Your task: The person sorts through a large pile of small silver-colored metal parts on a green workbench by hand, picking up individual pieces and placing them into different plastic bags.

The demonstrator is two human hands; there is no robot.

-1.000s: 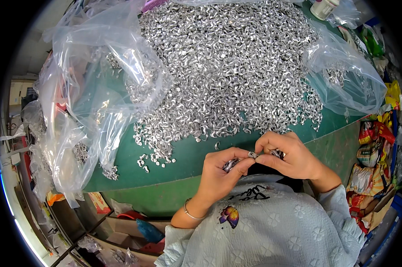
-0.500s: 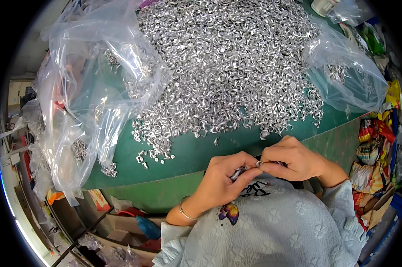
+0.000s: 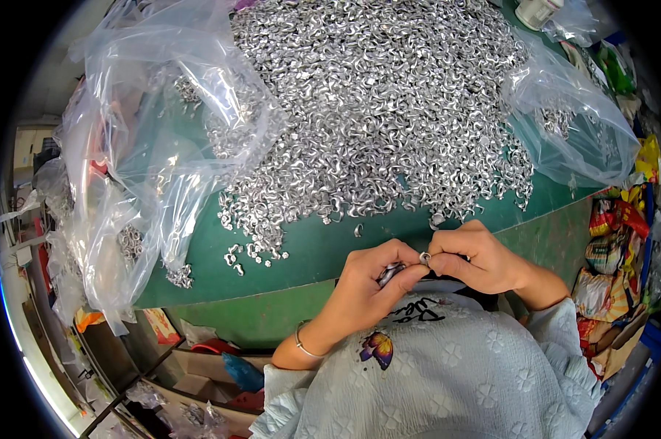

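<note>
Well, the largest thing before me is the green tabletop [image 3: 308, 267], its near edge curving just beyond my body. Over most of it spreads a heap of curved silver metal pieces [image 3: 374, 110], loose and shallow toward me, which I judge puts them within easy reach. A big clear plastic bag [image 3: 173, 212] slumps at the left side of the heap and a smaller clear plastic bag [image 3: 572, 150] lies at the right; metal pieces show in or under both, so they likely serve as wraps for the same stock.

My hands meet low in front of me, over the near edge, probably to keep fine handling close to my eyes. My left hand [image 3: 363, 282] is half curled, with dark silver pieces [image 3: 390, 274] tucked inside its fingers, so the thumb and forefinger stay free to pinch. My right hand [image 3: 480, 257] is narrowed to a pinch from the other side; whether its folded fingers hide anything, I cannot tell.

Smallest of all is the ring-ended metal piece [image 3: 424, 257] between my two sets of fingertips, steadied from both sides, I think, because it is too little for a whole-hand grip.
</note>
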